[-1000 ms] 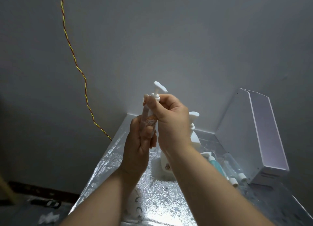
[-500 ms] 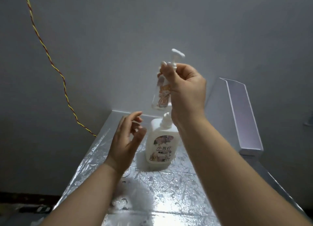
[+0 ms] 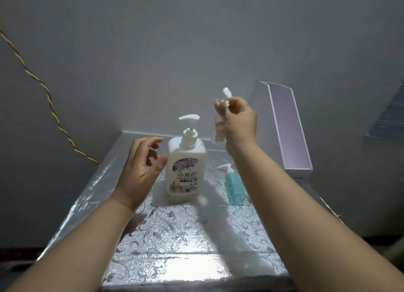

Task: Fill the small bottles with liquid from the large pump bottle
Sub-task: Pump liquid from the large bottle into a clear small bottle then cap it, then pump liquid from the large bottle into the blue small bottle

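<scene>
Grey wall ahead, silver flower-print table (image 3: 175,254) under my arms, and a white box (image 3: 291,127) along the right edge. Centre stage is the pump bottle (image 3: 185,169), upright near the back of the table with its spout facing right and nothing under it.

My hands are well apart. Left hand (image 3: 140,165) is low and holds nothing, fingers loosely curled and thumb just beside the pump bottle's left side; I can't tell whether it touches. Right hand (image 3: 240,121) is up in the air, behind and to the right of the pump bottle, fingers wrapped round the neck of a small bottle (image 3: 218,133). That bottle hangs clear of the table, white pump cap on top and picture label below my fingers. It's blurred, so I can't say how full it is.

Down by my right forearm a teal bottle (image 3: 234,186) sits on the table just right of the pump bottle, cap on, apparently tilted or lying.

My read is that no filling is going on. With its cap on, the small bottle in my grip can't take liquid, so I'm between bottles. Next I need the left hand to close on the pump bottle and steady it. Then a small bottle must be uncapped, its mouth held right under the spout, and the pump pressed slowly, since a narrow neck spills easily.
</scene>
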`<state>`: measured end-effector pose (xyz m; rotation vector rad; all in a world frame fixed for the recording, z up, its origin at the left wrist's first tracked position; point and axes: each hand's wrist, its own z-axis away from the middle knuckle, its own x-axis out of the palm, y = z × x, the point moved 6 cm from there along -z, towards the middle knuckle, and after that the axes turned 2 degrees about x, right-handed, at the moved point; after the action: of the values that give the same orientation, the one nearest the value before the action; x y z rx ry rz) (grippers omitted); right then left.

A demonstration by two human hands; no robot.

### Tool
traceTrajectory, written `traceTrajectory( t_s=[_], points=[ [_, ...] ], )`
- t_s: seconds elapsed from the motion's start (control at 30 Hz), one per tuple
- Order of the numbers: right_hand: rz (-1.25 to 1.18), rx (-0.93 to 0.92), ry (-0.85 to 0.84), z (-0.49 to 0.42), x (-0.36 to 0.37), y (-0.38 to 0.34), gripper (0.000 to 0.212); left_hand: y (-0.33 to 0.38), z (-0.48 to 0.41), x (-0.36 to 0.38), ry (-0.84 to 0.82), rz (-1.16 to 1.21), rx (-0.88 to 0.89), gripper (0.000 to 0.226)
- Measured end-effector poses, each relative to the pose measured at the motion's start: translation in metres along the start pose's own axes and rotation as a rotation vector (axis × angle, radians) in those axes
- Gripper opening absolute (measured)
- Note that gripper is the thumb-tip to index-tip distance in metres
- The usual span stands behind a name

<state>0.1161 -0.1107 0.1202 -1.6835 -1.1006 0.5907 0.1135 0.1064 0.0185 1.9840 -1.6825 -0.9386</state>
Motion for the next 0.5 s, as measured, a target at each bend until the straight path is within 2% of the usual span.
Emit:
traceTrajectory(
  t_s=[0.2, 0.3, 0.4, 0.5],
  points=[
    [0.176, 0.235, -0.035, 0.004, -0.007, 0.075, 0.02, -0.004, 0.0, 0.002, -0.015, -0.007, -0.027, 0.066],
    [0.191, 0.3, -0.056, 0.008, -0.006, 0.094, 0.005, -0.007, -0.001, 0.001, -0.018, -0.007, -0.039, 0.061],
    [0.197, 0.333, -0.066, 0.009, -0.009, 0.102, 0.016, -0.008, -0.001, 0.002, -0.025, 0.009, -0.049, 0.047],
    [0.265, 0.335, -0.091, 0.005, -0.014, 0.101, 0.031, -0.008, -0.001, 0.003, -0.035, 0.009, -0.05, 0.045]
  ],
)
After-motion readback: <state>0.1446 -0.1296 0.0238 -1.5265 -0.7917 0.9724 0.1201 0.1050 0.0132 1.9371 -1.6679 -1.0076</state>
